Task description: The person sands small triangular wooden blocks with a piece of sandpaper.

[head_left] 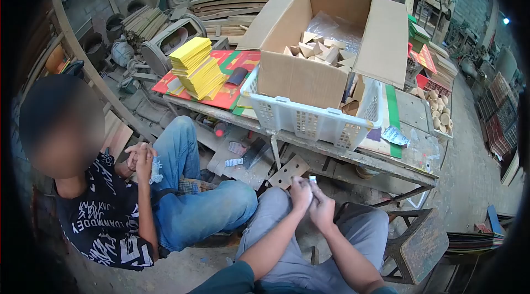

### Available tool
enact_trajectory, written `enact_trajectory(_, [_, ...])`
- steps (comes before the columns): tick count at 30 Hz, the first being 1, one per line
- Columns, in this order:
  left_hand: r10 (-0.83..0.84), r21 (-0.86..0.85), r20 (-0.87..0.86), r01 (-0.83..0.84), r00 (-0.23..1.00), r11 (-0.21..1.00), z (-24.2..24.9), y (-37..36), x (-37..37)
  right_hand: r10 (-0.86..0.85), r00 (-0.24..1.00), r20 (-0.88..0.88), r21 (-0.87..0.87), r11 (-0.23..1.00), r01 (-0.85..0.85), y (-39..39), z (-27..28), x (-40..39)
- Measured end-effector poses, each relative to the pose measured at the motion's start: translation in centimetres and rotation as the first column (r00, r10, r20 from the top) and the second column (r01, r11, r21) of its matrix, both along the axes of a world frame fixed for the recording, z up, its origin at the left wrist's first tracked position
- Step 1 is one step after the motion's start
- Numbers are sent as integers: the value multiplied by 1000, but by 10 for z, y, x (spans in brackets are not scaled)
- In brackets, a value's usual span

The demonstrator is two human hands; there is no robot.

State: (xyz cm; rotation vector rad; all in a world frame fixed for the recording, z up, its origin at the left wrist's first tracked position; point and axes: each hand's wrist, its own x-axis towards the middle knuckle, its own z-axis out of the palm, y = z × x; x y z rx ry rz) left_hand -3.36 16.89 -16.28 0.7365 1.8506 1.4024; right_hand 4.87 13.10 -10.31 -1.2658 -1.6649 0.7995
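My left hand (301, 194) and my right hand (322, 207) meet above my knees, both with fingers closed. A small whitish thing (313, 179) pokes up at the fingertips between them; most of it is hidden, and its kind is not clear. Just beyond my hands lies a wooden board with holes (289, 171), under the table's front edge. On the table stands a white plastic crate (309, 123) bearing an open cardboard box (301, 80). Inside the box are several pale wooden blocks (323, 53) and clear plastic wrap (334, 32).
To my left sits a person in a black printed shirt (105, 214), hands clasped (142, 156). Yellow pieces (196, 70) are stacked on the table's left part. A stool (422, 247) stands by my right leg. Rounded wooden pieces (440, 112) fill a container at the right.
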Motion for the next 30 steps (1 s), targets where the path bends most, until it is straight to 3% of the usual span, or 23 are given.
enact_trajectory(1, [-81, 18, -103, 83, 991, 996, 0, 0, 2, -9, 1000, 10, -64, 998, 10, 7, -4, 5])
enact_trajectory(3, [-125, 57, -116, 132, 985, 990, -1, -2, 7, -7, 996, 87, -213, 977, 26, 13, -3, 11])
enact_trajectory(5, [-21, 23, -148, 25, 989, 999, -20, 8, 2, 15, 998, 63, -2, 1000, -15, 5, 4, 6])
enact_trajectory(6, [30, 42, -70, -27, 997, 999, -6, 6, -1, 18, 998, 64, -5, 1000, -18, 4, 3, 2])
enact_trajectory(7, [79, 55, 11, -79, 997, 995, 9, 7, -6, 23, 997, 79, 99, 995, -31, 2, 2, 0])
enact_trajectory(8, [65, 74, 16, -66, 998, 995, 12, 6, -7, 26, 995, 95, 196, 980, -44, -1, 0, -1])
enact_trajectory(9, [60, 56, 17, -61, 998, 997, 6, 4, -5, 22, 995, 96, 178, 983, -39, -1, -4, 2])
enact_trajectory(11, [-71, 42, -93, 75, 993, 996, -9, 4, -2, 12, 995, 95, 72, 997, -19, 11, -8, 7])
enact_trajectory(12, [-116, 42, -134, 123, 984, 992, 13, -4, 2, 25, 995, 94, -248, 969, -1, 12, 15, 9])
enact_trajectory(13, [-119, 32, -132, 124, 984, 992, 11, -4, 2, 11, 995, 96, -214, 977, 10, 12, 10, 11])
enact_trajectory(15, [-94, 75, -97, 101, 991, 992, 13, 1, -1, -14, 996, 88, 146, 989, 1, 8, -4, 6])
enact_trajectory(18, [-14, 77, -53, 18, 999, 997, 13, 4, -4, 1, 992, 123, 260, 965, -34, -2, -4, -1])
enact_trajectory(19, [2, 113, -61, 5, 998, 994, 12, 2, -4, 15, 992, 123, 254, 966, -46, -2, -1, 0])
enact_trajectory(21, [-84, 120, -120, 98, 989, 988, 2, -1, 3, -7, 995, 99, -244, 969, 31, 7, 9, 5])
enact_trajectory(22, [-103, 87, -102, 112, 989, 990, 3, -2, 4, 1, 994, 112, -343, 939, 37, 11, 15, 8])
enact_trajectory(23, [-120, 59, -82, 125, 989, 990, 5, 0, 5, 10, 994, 110, -340, 940, 28, 8, 12, 7])
enact_trajectory(25, [-53, 84, -112, 62, 992, 995, 15, 5, -2, 15, 992, 124, 63, 998, -23, 1, 11, 2])
enact_trajectory(26, [-1, 87, -54, 6, 999, 996, 20, 6, -5, 18, 994, 112, 104, 994, -30, -4, 12, -2])
enact_trajectory(28, [42, 142, -9, -40, 999, 989, 13, 4, -4, 17, 996, 92, 70, 997, -23, -1, 5, -3])
enact_trajectory(29, [18, 162, -186, 13, 982, 987, 9, -1, -1, -2, 997, 73, 38, 999, -1, 1, 1, -1])
enact_trajectory(30, [-49, 135, -123, 66, 991, 989, 5, -5, 3, -7, 994, 107, -83, 996, 16, 6, 1, 3])
